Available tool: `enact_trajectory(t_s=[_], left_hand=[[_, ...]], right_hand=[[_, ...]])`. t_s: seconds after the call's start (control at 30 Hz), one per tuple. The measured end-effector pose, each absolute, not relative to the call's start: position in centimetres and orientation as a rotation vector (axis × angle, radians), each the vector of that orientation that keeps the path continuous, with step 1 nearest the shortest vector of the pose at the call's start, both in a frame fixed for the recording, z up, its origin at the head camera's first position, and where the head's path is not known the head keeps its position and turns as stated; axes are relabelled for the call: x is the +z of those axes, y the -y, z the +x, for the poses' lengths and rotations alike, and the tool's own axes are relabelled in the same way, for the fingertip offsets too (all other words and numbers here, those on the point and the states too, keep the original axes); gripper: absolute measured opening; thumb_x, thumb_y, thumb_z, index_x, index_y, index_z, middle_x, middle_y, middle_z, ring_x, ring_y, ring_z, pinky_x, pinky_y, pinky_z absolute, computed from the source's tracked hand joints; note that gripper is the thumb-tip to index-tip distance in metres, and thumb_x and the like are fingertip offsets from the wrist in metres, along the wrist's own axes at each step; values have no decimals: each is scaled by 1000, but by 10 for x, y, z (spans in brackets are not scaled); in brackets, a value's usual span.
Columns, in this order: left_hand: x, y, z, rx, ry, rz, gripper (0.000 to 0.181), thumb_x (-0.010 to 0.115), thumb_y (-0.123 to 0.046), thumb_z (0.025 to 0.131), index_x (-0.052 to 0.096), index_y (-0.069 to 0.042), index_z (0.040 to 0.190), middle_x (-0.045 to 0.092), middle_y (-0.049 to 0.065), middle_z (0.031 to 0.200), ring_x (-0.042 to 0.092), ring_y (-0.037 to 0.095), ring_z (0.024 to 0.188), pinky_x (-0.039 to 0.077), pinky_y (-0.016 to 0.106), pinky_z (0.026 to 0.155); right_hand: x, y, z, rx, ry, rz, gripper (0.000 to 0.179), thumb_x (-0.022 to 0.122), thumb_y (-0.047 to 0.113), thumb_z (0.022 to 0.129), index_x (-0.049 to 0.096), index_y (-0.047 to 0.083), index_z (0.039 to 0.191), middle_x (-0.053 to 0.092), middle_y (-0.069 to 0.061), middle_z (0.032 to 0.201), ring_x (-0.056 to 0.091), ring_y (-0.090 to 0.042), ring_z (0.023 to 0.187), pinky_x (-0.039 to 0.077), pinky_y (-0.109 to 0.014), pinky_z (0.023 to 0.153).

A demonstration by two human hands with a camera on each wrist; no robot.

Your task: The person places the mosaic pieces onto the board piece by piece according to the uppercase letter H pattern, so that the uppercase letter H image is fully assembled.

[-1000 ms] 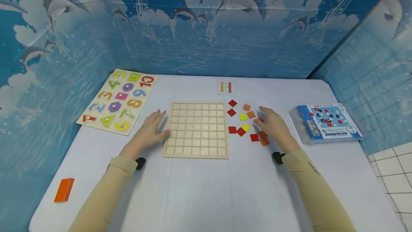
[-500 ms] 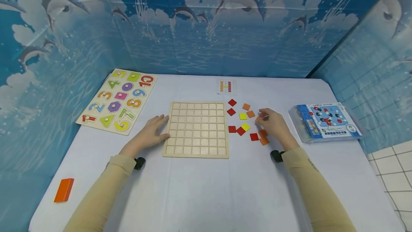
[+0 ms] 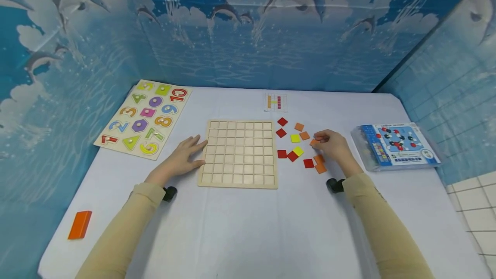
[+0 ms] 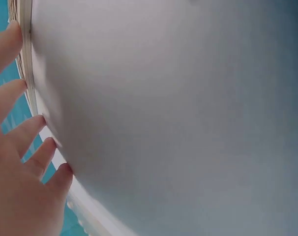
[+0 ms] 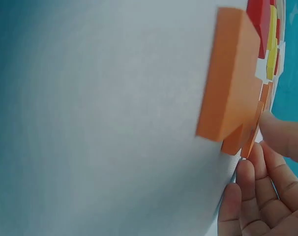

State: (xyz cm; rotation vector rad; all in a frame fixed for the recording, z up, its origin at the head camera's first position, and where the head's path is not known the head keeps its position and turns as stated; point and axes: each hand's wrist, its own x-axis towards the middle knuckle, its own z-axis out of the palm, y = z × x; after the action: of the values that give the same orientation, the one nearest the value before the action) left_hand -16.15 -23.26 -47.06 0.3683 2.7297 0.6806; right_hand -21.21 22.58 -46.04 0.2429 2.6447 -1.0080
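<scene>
So the left hand (image 3: 179, 158) is around the center left of the head view, fingers spread and mostly straight, not gripping anything. Its thumb and index tip are touching the left edge of the pale wooden grid board (image 3: 242, 154), which lies flat in the middle of the frame. Left wrist view matches: thumb and index at the board's edge, the other fingers fanned out lower down.

The right hand (image 3: 335, 146), right of center, is much more closed up. Thumb and index are pinching an orange tile (image 3: 313, 142) at the right side of the loose bunch. Can't tell if that tile is off the table or not. In the right wrist view the other fingers are bent beneath the thumb.

Nearby, just right of the board: red tile (image 3: 308, 163) low in the bunch, yellow tile (image 3: 296, 138) up and left of the hand, plus more red, yellow and orange ones.

Elsewhere: number puzzle (image 3: 140, 119) upper left, little pattern card (image 3: 276, 103) above the tiles, boxed kit (image 3: 401, 143) at the right, orange block (image 3: 79, 224) lower left.
</scene>
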Motion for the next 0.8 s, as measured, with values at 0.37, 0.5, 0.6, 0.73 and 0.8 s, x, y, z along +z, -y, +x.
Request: enact_trajectory(t_s=[0.37, 0.5, 0.6, 0.73, 0.8], left_hand=[[-472, 233, -163, 692, -2705, 352, 72, 65, -31, 94, 30, -15, 156, 11, 18, 165, 3, 42, 152, 10, 62, 121], [-472, 233, -162, 704, -2701, 362, 72, 65, -29, 95, 30, -14, 156, 12, 19, 165, 3, 43, 152, 9, 62, 121], [-470, 232, -161, 710, -2702, 367, 72, 65, -28, 95, 30, -13, 155, 12, 19, 165, 3, 43, 152, 10, 62, 121], [-469, 232, -161, 714, -2705, 373, 71, 65, -28, 95, 31, -12, 155, 12, 19, 165, 4, 43, 152, 10, 62, 121], [-469, 232, -161, 716, -2706, 376, 71, 65, -28, 95, 31, -12, 155, 12, 20, 165, 4, 43, 152, 10, 62, 121]], right_hand=[[-459, -222, -213, -1023, -2619, 254, 38, 62, 12, 95, 53, -1, 130, 54, -20, 119, 49, -33, 105, 51, -38, 91], [-456, -220, -213, -1028, -2595, 269, 38, 61, 13, 95, 52, -1, 129, 53, -21, 120, 49, -34, 107, 51, -42, 96], [-454, -221, -212, -1018, -2601, 252, 38, 62, 13, 95, 53, -1, 129, 54, -21, 120, 50, -34, 106, 52, -42, 94], [-449, -219, -214, -1042, -2610, 236, 38, 65, 16, 95, 54, 1, 128, 56, -19, 116, 51, -32, 103, 52, -36, 89], [-444, -214, -217, -1079, -2607, 236, 38, 66, 18, 94, 56, 2, 127, 57, -18, 115, 51, -31, 104, 51, -35, 89]])
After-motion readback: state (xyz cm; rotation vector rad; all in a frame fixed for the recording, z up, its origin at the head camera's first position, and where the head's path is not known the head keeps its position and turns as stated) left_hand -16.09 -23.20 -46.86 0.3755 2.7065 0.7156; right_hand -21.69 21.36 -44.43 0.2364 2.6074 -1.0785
